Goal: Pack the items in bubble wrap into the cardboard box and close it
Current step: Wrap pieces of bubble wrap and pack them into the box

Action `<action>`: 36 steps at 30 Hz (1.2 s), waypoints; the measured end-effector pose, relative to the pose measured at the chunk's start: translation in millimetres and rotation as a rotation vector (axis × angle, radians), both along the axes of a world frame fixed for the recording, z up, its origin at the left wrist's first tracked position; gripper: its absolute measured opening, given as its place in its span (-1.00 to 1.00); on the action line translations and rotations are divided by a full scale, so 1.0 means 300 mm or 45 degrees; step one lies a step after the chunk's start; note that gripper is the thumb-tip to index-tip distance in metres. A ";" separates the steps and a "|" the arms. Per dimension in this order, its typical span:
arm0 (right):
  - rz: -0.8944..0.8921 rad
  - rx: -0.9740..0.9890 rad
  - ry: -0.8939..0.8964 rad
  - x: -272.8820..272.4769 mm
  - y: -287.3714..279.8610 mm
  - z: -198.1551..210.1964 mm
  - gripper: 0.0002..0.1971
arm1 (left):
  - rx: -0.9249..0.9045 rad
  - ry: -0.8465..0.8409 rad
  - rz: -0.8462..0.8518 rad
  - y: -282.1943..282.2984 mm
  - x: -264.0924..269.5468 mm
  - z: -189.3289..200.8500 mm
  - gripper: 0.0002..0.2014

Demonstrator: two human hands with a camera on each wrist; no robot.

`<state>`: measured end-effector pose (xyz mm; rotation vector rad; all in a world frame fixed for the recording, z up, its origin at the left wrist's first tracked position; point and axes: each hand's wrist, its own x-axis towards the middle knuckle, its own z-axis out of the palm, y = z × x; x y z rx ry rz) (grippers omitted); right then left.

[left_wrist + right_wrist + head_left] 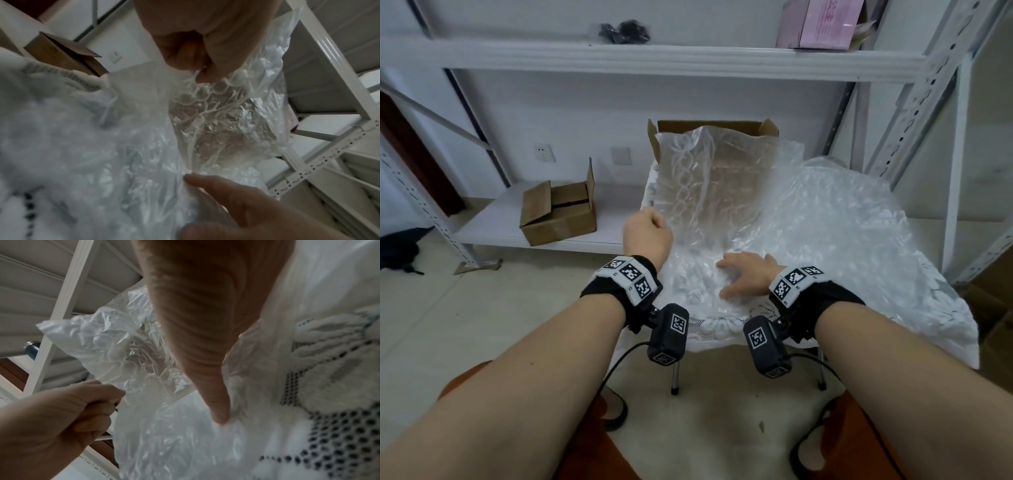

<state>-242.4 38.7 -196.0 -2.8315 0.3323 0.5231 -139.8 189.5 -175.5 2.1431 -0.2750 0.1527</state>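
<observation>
Here, bubble wrap (722, 192) pinched by left fingers (185, 53), right hand (746, 275) flat

No text could be read for certain. The pink cardboard carton (825, 25) on the upper white metal shelf (654, 60) carried darker pink print, too blurred to make out. The white wrist bands (631, 274) and black camera housings (667, 334) bore black-and-white square coded markers with tiny illegible characters beside them.

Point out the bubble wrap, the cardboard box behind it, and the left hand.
bubble wrap (709, 178): head view, raised middle of the sheet.
cardboard box (768, 128): head view, right rear flap.
left hand (647, 236): head view, back of the hand.
</observation>
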 end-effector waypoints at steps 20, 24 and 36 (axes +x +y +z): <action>0.016 0.095 0.275 -0.025 -0.016 0.041 0.17 | 1.260 0.389 -1.057 -0.024 -0.084 -0.057 0.15; 0.146 -0.054 0.250 -0.030 0.000 0.038 -0.27 | 1.343 0.264 -1.010 -0.023 -0.106 -0.048 0.10; -0.161 0.073 0.022 -0.053 -0.119 0.093 -0.83 | 1.163 0.424 -0.914 -0.002 -0.079 0.023 -0.23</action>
